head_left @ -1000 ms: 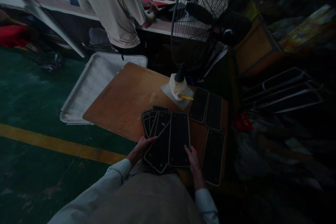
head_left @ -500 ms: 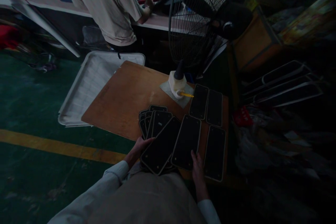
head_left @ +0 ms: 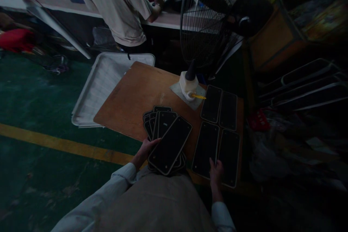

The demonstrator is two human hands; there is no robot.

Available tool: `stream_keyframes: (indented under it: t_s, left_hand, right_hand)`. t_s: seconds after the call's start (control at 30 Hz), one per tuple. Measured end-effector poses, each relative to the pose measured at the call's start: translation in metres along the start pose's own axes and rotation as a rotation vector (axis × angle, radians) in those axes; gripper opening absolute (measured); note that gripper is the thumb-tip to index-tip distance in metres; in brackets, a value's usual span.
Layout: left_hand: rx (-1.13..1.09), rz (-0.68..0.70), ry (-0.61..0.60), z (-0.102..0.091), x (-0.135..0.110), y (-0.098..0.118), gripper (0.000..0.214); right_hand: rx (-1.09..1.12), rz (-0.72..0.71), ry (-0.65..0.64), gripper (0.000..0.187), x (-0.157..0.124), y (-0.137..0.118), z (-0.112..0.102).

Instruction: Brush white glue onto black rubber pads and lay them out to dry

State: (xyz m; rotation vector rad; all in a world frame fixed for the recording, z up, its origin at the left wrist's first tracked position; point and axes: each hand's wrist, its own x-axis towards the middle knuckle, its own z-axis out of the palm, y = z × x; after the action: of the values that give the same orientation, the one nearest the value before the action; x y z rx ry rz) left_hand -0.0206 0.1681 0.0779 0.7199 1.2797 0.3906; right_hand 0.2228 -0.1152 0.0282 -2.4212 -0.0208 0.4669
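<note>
My left hand (head_left: pixel 147 148) is closed on the left edge of a black rectangular panel (head_left: pixel 170 145) with a pale border and small dots at its corners. That panel slants over a fanned pile of similar panels (head_left: pixel 162 109). My right hand (head_left: pixel 216 171) has its fingers on the lower right edge of another black panel (head_left: pixel 206 148), which lies on the board beside a matching panel (head_left: pixel 230 156). Two more panels, one left (head_left: pixel 211 103) and one right (head_left: pixel 228 110), lie just beyond these. Parts of the pile are hidden under the slanted panel.
On the brown board (head_left: pixel 130 94) a white container (head_left: pixel 188 84) with a dark cone top and a yellow-handled tool (head_left: pixel 198 96) stands on a grey sheet. A pale tray (head_left: pixel 89 90) extends under the board. Beyond are a fan (head_left: pixel 209 21) and a person (head_left: pixel 116 7) at a long table.
My right hand has moved the panel rightward, away from the pile, to lie alongside the right-hand panel. My left hand still holds the slanted panel. The view has shifted slightly.
</note>
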Motion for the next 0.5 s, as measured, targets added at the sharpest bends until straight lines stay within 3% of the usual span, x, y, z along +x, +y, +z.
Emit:
stream_keyframes:
  t_s: [0.2,0.27,0.37,0.5]
  left_hand:
    - [-0.01,-0.009,0.003,-0.003,0.003,-0.003,0.065]
    - [-0.005,-0.002,0.002,-0.004,0.005,-0.005,0.065]
    - [-0.002,-0.002,-0.014,-0.005,0.005,-0.005,0.066]
    - [-0.004,-0.024,-0.053,-0.006,0.003,-0.003,0.067]
  right_hand:
    - [-0.035,-0.145,0.099,0.073,-0.016,-0.031,0.0]
    - [0.09,-0.161,-0.018,0.069,-0.025,-0.051,0.012]
    - [0.278,-0.123,-0.309,0.056,-0.038,-0.082,0.049]
    - [0.41,-0.081,-0.463,0.043,-0.055,-0.113,0.1]
